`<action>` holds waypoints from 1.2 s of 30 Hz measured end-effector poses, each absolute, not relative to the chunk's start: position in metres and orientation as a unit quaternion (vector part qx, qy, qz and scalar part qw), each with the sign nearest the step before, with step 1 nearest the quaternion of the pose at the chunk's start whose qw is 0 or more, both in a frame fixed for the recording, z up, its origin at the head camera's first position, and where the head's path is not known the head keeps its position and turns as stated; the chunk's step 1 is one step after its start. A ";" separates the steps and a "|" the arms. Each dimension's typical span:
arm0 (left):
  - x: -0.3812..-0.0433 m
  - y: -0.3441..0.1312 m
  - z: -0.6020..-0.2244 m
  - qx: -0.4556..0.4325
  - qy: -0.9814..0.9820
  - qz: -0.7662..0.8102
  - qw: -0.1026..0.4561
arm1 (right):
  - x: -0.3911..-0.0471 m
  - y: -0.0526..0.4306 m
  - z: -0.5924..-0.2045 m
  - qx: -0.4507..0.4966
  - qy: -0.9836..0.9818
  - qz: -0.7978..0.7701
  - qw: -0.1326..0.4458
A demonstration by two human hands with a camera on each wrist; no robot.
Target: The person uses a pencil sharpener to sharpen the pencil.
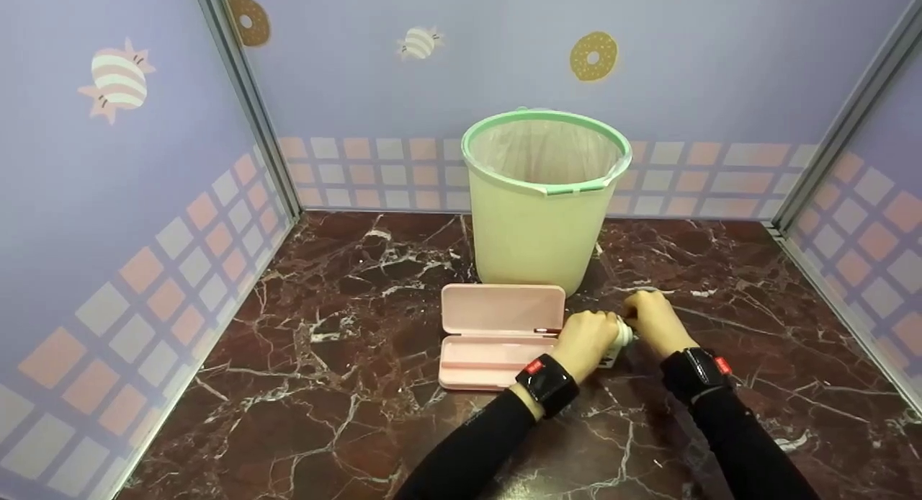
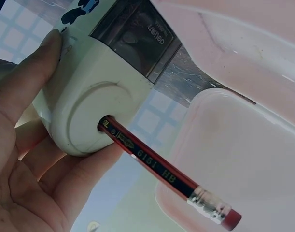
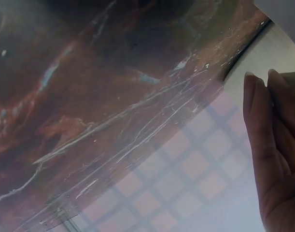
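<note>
My left hand (image 1: 587, 339) grips a white desktop pencil sharpener (image 2: 72, 99), which has a dark, see-through shavings drawer. A red-and-black striped pencil (image 2: 159, 164) is in the sharpener's hole, its pink eraser end pointing outward. On the sharpener's opposite side, my right hand (image 1: 659, 325) has curled fingers pinching what looks like its crank handle, mostly hidden; a pale bit shows at the fingertips in the right wrist view. An opened pink pencil case (image 1: 503, 309) lies beside the left hand, beneath the pencil's eraser end.
A pale green waste bin (image 1: 536, 233) with a clear liner stands behind the pencil case. The dark red marbled tabletop (image 1: 324, 385) is bordered by patterned purple panels (image 1: 130, 197) at left, back and right.
</note>
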State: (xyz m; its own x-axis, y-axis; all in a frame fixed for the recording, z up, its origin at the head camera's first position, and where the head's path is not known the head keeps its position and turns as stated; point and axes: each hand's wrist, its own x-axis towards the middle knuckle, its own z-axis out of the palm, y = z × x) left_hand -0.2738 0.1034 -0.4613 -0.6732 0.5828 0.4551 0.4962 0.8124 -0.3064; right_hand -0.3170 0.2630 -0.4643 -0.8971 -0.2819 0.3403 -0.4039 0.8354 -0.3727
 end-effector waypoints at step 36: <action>-0.270 0.114 -0.461 -0.244 -0.925 0.080 0.281 | -0.274 0.274 -0.469 0.242 -0.930 0.277 0.026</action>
State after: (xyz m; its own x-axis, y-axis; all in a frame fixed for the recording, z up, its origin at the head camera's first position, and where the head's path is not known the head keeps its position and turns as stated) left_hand -0.2700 0.1142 -0.4605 -0.7231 0.4964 0.4803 0.4070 0.8680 -0.2844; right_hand -0.2735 0.2741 -0.4689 -0.8815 -0.4354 0.1826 -0.4643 0.7293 -0.5025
